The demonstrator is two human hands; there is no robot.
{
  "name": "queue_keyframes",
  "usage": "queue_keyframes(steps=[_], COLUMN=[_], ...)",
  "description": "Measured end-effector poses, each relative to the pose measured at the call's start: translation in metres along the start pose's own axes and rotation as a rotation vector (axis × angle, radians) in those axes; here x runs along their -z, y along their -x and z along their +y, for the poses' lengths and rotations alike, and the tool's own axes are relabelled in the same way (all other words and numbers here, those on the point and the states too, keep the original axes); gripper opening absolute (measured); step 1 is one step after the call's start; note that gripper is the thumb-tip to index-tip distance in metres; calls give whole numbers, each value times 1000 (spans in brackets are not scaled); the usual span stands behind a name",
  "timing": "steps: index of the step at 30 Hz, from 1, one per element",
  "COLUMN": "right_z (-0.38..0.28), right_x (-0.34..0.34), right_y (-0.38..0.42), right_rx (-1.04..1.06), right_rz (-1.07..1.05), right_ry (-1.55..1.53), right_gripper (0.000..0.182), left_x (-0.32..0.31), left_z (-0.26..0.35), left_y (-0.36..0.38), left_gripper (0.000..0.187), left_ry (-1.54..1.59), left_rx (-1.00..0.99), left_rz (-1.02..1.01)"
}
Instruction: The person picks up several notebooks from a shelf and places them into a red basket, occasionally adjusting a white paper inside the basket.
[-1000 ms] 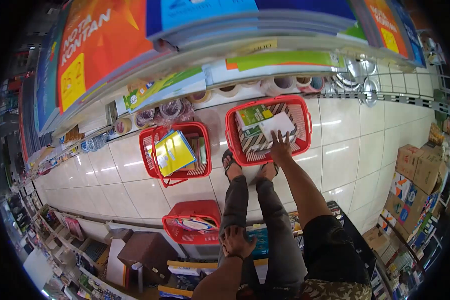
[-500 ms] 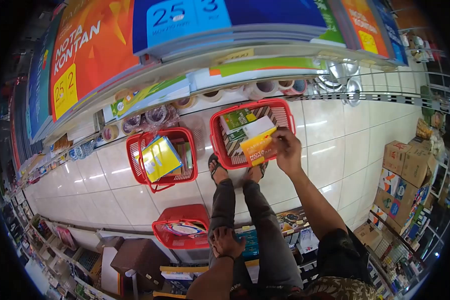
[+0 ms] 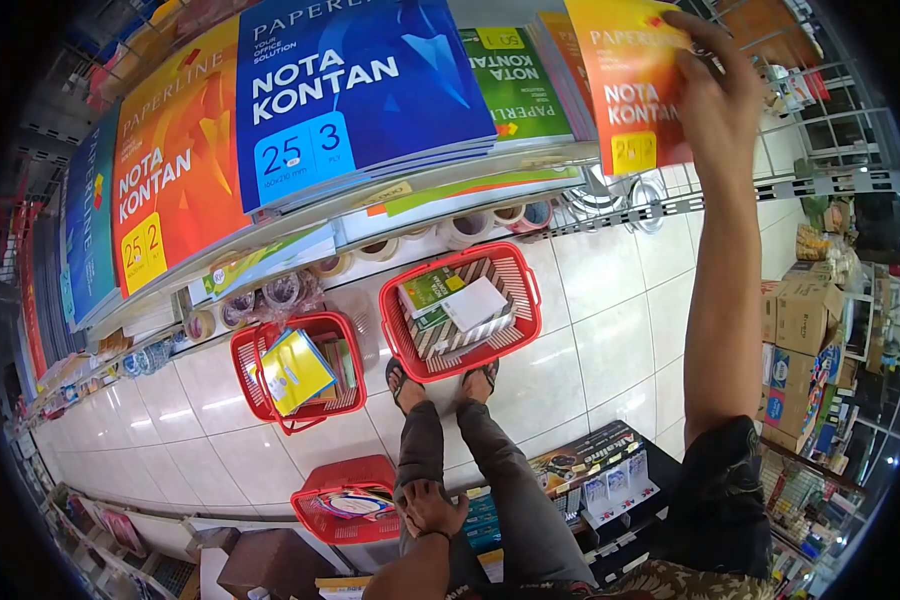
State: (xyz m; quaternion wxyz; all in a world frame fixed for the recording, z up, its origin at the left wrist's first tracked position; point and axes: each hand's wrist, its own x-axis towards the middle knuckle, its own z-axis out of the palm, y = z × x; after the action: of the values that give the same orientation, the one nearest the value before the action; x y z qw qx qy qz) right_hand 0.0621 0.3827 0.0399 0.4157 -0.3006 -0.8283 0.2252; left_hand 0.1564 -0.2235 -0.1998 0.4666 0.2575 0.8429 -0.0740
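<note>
My right hand (image 3: 720, 95) is raised at the upper right, gripping an orange Nota Kontan book (image 3: 632, 95) by its right edge, in front of the shelf's right end. My left hand (image 3: 432, 508) rests on my left knee, fingers spread and holding nothing. Stacked on the shelf are a large blue Nota Kontan pad (image 3: 345, 110), an orange pad (image 3: 175, 165) to its left and a green pad (image 3: 520, 90) to its right. Below, a red basket (image 3: 522, 345) on the floor contains a green book (image 3: 425, 290), a white pad (image 3: 477, 304) and striped items.
A second red basket (image 3: 362, 385) with yellow-covered books stands to the left, and a third (image 3: 305, 500) is behind my left leg. Tape rolls (image 3: 465, 230) sit on the lower shelf. Cardboard boxes (image 3: 805, 318) are piled at the right.
My right hand has lifted the orange book from over the red basket up to the shelf. The view has shifted, showing more of the shelf. My left hand stays on my knee.
</note>
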Motion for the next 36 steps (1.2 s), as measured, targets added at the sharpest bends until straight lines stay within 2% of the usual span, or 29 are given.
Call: queue_keyframes(steps=[2,4,6,8,9,12,21,25,28,30,36], right_z=[-50,-17,-21,5,16,35,9,8,3,8,6], right_x=[30,-17,-21,-34,-41,-60,-62,-60,-60,-60,-59], right_y=[-33,-13,-16,-24,-21,-21,-35,-36,-35,-35,-35], right_rx=[-448,210,227,591,471,376,317,356,250,333,290], right_rz=[-443,-42,-115,-334,-410,-391,-478,-495,-514,-492,-507], right_ry=[-149,414,454,577,536,455,315,384,359,380,346], right_gripper=[34,36,39,39,44,43,41,44,44,43,42], left_x=[-5,-6,-3,-5,-6,-9,-10,-9,-5,4,5], left_z=[-1,-1,-1,0,0,0,0,1,2,5,5], left_y=[3,2,1,1,1,1,1,-1,-1,1,0], left_gripper=[64,57,59,60,60,61,62,61,61,72,75], left_ry=[9,18,18,10,2,-1,-23,-19,-28,-3,28], left_rx=[-15,-32,-16,-10,-2,6,17,20,14,15,34], left_rz=[79,166,90,100,110,105,89,60,83,6,-32])
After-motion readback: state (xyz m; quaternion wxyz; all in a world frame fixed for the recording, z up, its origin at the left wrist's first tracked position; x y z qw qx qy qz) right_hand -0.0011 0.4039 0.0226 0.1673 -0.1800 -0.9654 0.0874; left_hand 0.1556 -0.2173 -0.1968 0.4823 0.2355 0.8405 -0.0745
